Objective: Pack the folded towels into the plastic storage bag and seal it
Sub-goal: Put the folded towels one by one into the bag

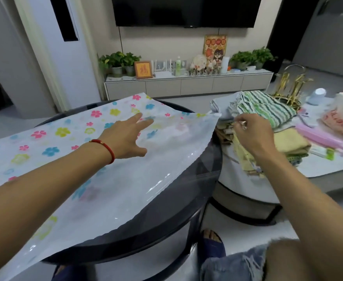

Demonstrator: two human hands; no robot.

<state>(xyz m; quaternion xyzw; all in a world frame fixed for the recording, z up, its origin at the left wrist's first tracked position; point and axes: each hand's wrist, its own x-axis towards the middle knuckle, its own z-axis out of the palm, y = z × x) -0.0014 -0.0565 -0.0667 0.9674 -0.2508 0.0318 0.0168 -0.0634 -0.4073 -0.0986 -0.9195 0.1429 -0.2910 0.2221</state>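
Storage bag point(110, 159) under left fingers point(140, 120)

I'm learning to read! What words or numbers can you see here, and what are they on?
Nothing reads clearly.
Small orange framed picture: one red Chinese character, too blurred.
Cartoon poster: lettering too small.
Green bottle: label blurred.
White-green box: print unreadable.

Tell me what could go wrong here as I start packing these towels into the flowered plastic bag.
The flowered plastic storage bag overhangs the round dark glass table at its near edge, so it could slide off; only your left hand rests on it. The stack of folded towels looks uneven, with a yellow cloth drooping over the side, so pulling with your right hand might topple it.
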